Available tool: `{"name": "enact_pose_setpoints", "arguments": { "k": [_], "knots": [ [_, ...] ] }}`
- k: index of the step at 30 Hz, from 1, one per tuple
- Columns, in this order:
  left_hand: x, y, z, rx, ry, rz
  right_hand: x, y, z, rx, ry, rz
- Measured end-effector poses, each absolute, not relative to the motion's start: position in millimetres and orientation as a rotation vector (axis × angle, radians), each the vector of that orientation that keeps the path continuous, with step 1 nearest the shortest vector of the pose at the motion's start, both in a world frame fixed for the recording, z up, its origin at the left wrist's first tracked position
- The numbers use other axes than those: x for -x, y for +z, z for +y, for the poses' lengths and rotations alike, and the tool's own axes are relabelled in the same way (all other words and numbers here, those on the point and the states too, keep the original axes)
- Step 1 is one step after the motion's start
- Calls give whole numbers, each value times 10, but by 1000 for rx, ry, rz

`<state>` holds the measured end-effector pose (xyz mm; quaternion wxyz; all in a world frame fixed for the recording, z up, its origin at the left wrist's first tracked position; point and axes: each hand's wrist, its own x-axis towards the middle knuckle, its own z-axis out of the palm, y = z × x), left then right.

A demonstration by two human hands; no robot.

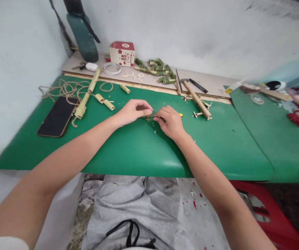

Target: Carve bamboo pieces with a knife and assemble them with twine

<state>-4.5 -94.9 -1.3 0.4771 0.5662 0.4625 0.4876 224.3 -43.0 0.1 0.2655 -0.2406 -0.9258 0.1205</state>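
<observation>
My left hand [136, 111] is closed, thumb and fingers pinching a short bamboo piece [147, 116] upright on the green mat [128, 152]. My right hand [169, 121] wraps round a slim knife; its dark front end [154, 117] meets the side of the bamboo, and a yellow end [181, 114] pokes out behind the hand. The fingers hide most of the handle. Small shavings [155, 131] lie just below the bamboo piece. To the left of my left hand are loose bamboo sections [109, 105] and another short tube [125, 89].
A phone [57, 116], tangled twine [66, 88] and a corded bamboo string [87, 97] lie left. A hammer [197, 100] and small stick pieces [197, 114] lie right. Behind stand cut green bamboo [162, 71], a box [122, 53], a tape roll [111, 68] and a bottle [83, 36].
</observation>
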Motion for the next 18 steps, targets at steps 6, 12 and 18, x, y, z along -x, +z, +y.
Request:
{"name": "enact_pose_setpoints", "arguments": {
  "k": [6,12,18],
  "knots": [
    [20,-30,-950,-1456,1215,1191,-2154,23,-408,700,339,-2649],
    [-28,-30,-944,-1478,1236,1208,-2206,15,-502,666,267,-2586],
    [2,-7,-943,-1516,1189,1218,-2231,6,-483,669,294,-2486]
  ]
}}
